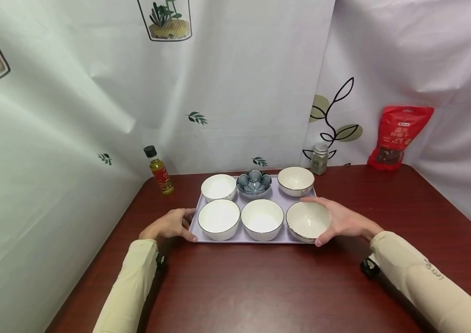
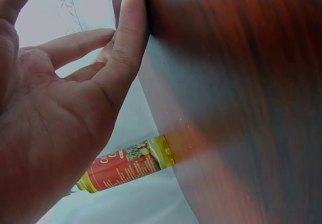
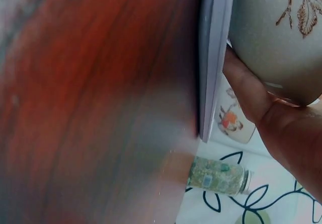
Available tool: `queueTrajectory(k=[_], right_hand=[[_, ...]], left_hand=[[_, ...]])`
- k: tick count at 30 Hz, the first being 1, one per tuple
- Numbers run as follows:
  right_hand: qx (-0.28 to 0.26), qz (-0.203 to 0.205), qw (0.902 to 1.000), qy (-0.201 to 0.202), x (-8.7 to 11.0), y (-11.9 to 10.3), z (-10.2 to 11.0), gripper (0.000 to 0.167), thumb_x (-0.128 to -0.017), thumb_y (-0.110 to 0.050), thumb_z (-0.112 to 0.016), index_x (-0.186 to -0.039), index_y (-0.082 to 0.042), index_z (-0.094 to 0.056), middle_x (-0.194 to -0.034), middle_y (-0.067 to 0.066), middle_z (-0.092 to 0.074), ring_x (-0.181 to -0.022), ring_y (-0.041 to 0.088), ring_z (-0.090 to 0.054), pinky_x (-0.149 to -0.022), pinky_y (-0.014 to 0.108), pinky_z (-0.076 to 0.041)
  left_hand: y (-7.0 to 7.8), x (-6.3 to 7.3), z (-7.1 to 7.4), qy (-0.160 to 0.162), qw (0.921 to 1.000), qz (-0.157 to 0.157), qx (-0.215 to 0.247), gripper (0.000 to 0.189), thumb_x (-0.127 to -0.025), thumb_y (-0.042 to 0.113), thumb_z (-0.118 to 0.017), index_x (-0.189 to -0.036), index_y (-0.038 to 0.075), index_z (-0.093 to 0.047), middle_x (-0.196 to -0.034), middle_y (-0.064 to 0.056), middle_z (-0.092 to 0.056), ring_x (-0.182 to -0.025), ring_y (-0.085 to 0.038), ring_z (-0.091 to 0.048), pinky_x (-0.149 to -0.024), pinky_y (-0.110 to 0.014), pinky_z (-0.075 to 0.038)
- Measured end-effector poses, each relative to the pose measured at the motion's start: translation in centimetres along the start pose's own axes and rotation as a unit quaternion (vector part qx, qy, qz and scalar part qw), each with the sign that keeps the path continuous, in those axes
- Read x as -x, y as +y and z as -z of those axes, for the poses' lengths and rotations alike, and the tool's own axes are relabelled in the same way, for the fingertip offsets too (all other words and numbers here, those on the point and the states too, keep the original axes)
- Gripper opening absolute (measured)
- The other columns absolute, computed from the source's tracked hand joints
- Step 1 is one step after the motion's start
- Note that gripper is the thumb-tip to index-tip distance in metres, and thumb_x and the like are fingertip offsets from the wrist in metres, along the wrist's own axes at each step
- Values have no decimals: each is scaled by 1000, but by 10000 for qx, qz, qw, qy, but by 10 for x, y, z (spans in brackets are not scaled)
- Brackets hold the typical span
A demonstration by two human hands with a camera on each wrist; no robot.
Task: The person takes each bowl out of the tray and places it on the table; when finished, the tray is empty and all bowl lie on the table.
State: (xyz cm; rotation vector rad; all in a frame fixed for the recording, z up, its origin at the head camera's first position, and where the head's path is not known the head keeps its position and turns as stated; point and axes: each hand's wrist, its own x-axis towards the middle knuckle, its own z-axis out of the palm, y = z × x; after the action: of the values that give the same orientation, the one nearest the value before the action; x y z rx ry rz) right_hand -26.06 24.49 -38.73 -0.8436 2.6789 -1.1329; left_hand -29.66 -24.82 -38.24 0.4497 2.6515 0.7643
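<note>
A pale lilac tray (image 1: 235, 240) lies on the table, with white bowls and a dark blue flower-shaped bowl (image 1: 254, 183) on it. My right hand (image 1: 343, 220) grips the front right cream bowl (image 1: 308, 219), thumb at its near side and fingers round its far side. In the right wrist view, leaf drawings mark this bowl's (image 3: 282, 38) outside, close above the tray rim (image 3: 214, 63). At the tray's left edge, my left hand (image 1: 173, 225) touches the rim with fingertips and thumb. Its fingers (image 2: 123, 53) look fairly straight in the left wrist view.
Behind the left hand stands an oil bottle (image 1: 162, 174) with a black cap. A spice jar (image 1: 320, 159) is behind the tray's right corner, and a red packet (image 1: 397, 136) leans on the cloth at the back right. Dark reddish wood (image 1: 256, 286) forms the tabletop.
</note>
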Motion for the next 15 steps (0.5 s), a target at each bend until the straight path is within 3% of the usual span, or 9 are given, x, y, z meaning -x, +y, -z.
queueTrajectory(k=[6, 15], right_hand=[[-191, 135, 9997, -7, 3, 1, 10, 105, -60, -31, -95, -149, -10, -42, -135, 8, -58, -116, 5, -50, -98, 19, -43], [-138, 5, 9999, 25, 5, 1, 23, 104, -62, -30, -94, -149, -8, -42, -135, 8, -58, -116, 14, -52, -95, 23, -46]], left_hand=[[0, 0, 1, -25, 10000, 14, 9, 100, -71, 23, -92, -150, -7, -38, -128, -23, -63, -104, -27, -66, -93, -44, -56], [-2, 0, 1, -16, 10000, 8, -57, 101, -70, 24, -92, -150, -7, -38, -133, -24, -61, -104, -26, -66, -92, -44, -56]])
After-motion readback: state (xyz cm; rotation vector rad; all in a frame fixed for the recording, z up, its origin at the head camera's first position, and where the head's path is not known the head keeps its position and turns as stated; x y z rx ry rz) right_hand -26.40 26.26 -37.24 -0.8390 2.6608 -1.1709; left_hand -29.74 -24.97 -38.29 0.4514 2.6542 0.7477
